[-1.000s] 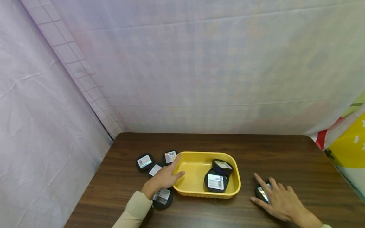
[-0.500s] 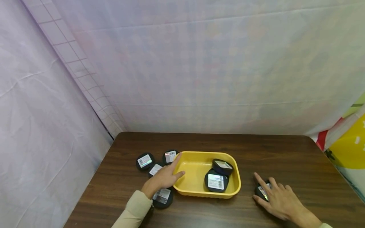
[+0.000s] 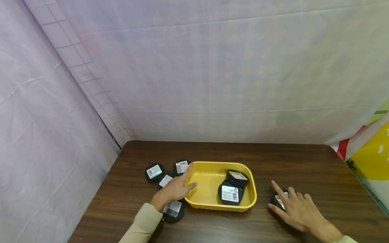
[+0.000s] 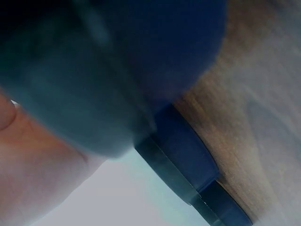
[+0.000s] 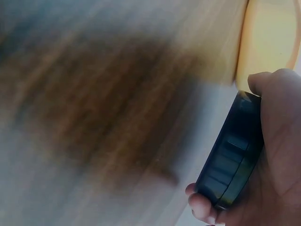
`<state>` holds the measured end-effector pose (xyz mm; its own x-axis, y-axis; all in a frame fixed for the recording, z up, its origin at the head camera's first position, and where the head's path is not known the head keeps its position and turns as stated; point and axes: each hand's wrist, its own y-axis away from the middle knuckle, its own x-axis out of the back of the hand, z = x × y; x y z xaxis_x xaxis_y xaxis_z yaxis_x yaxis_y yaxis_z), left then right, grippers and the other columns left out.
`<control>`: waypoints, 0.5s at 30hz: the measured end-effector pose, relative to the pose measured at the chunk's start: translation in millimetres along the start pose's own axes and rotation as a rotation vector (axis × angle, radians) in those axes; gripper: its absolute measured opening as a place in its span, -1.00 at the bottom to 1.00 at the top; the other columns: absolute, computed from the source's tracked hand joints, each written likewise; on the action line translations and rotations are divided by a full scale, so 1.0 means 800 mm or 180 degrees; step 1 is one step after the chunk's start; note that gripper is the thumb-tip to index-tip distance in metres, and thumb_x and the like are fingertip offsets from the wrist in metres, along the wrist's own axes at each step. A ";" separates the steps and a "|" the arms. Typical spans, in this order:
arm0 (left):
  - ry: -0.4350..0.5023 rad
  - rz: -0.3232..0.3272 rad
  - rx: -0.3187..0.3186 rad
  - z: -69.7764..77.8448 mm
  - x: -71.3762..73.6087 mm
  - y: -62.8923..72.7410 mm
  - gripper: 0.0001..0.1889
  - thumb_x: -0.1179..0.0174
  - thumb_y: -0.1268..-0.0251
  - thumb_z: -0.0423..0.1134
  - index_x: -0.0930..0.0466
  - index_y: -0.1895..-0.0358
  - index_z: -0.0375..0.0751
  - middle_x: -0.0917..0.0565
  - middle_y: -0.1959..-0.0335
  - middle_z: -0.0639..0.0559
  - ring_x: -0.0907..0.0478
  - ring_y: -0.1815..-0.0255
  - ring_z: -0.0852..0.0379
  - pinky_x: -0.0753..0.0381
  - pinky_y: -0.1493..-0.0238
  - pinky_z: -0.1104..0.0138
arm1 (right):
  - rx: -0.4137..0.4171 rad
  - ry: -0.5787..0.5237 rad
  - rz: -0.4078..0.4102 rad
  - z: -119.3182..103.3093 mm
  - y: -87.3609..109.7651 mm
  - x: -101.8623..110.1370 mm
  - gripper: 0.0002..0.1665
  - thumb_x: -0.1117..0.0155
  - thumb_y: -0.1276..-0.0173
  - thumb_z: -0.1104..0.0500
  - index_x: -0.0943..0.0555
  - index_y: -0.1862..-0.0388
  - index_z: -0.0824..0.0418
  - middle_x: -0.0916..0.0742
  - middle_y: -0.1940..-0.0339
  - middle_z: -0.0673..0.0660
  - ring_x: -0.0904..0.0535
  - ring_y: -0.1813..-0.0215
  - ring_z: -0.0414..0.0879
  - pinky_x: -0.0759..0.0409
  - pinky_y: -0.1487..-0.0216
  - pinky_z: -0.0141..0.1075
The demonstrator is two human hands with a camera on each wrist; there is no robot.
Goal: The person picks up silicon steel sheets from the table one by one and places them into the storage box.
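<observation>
A black round flat container with a silvery label [image 3: 278, 201] sits under my right hand [image 3: 301, 214] at the table's right. In the right wrist view its ridged side [image 5: 229, 157] lies between the thumb and curled fingertips, so the hand grips it. My left hand [image 3: 173, 189] rests on the left rim of a yellow tray [image 3: 203, 205], index finger straight along the rim and thumb over the inside. Its other fingers are hidden. Inside the tray's right end, a labelled black container [image 3: 230, 193] lies beside a tilted one [image 3: 237, 178].
Several more black containers lie left of the tray, including a far one [image 3: 154, 172] and a near one [image 3: 173, 212] beside the left sleeve [image 3: 144, 221]. Blurred dark containers [image 4: 183, 150] fill much of the left wrist view. A pale cloth [image 3: 225, 84] hangs behind the wooden table [image 3: 297, 162].
My right hand has shifted slightly away from me, toward the table's far side, and the black container under it has moved along. The left hand and the tray have stayed put.
</observation>
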<state>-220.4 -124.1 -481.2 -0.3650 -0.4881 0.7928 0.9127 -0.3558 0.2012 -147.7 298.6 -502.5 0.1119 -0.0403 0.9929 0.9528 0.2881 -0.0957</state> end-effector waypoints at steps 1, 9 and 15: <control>-0.0001 0.0002 -0.0001 0.000 0.000 0.000 -0.20 0.00 -0.48 0.18 0.28 -0.61 0.34 -0.52 -0.27 -0.20 -0.52 0.22 0.05 -0.47 0.03 0.03 | -0.0009 -0.0002 -0.0011 0.000 -0.001 0.001 -0.01 -0.04 -0.35 -0.47 -0.25 -0.53 0.12 -0.55 0.27 0.16 -0.49 0.47 -0.07 -0.39 0.48 -0.11; -0.0018 0.0022 -0.0015 0.001 0.000 0.000 -0.20 0.00 -0.48 0.18 0.27 -0.61 0.32 -0.49 -0.33 -0.22 -0.53 0.15 0.00 -0.48 -0.01 -0.01 | 0.0003 0.0000 0.0034 0.002 -0.009 0.009 -0.01 -0.05 -0.34 -0.47 -0.28 -0.52 0.13 -0.57 0.22 0.22 -0.53 0.44 -0.03 -0.43 0.47 -0.07; 0.0012 0.0013 0.0022 0.001 0.001 -0.001 -0.20 0.00 -0.47 0.19 0.27 -0.61 0.36 -0.46 -0.36 -0.21 -0.52 0.12 -0.01 -0.47 -0.02 -0.01 | 0.0043 0.0017 0.0156 -0.001 -0.014 0.015 -0.04 -0.08 -0.34 -0.45 -0.32 -0.50 0.14 -0.56 0.24 0.21 -0.52 0.46 -0.04 -0.43 0.49 -0.09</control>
<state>-221.0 -123.9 -480.4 -0.3619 -0.4926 0.7915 0.9154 -0.3482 0.2019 -156.5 293.9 -489.2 0.1600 -0.0309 0.9866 0.9423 0.3027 -0.1434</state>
